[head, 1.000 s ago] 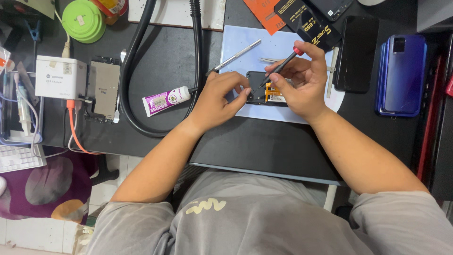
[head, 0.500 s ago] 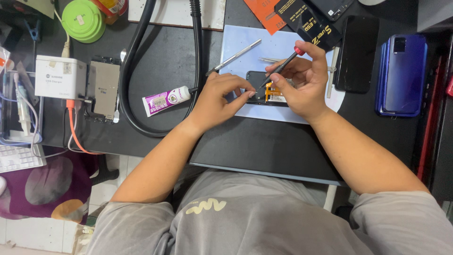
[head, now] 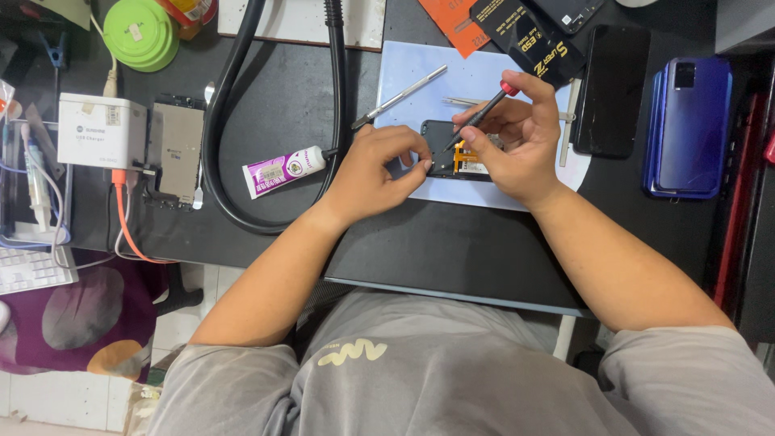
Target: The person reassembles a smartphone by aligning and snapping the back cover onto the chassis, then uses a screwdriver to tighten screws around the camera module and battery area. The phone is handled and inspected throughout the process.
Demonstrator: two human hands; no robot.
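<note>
An opened black phone (head: 440, 153) with orange parts inside lies on a pale blue mat (head: 420, 77). My left hand (head: 375, 173) pinches the phone's left edge with thumb and fingers. My right hand (head: 517, 141) grips a thin screwdriver (head: 483, 113) with a red cap; its tip points down into the phone body. A silver tool (head: 400, 98) and tweezers (head: 464, 102) rest on the mat just beyond the phone.
A purple-and-white glue tube (head: 282, 171) lies left of my left hand, inside a looping black hose (head: 218, 121). A white charger box (head: 101, 129), a phone frame (head: 176, 149), a black phone (head: 611, 89) and a blue phone (head: 688, 125) sit around.
My right hand has tilted the screwdriver slightly over the phone. My left hand keeps its pinch on the phone's edge.
</note>
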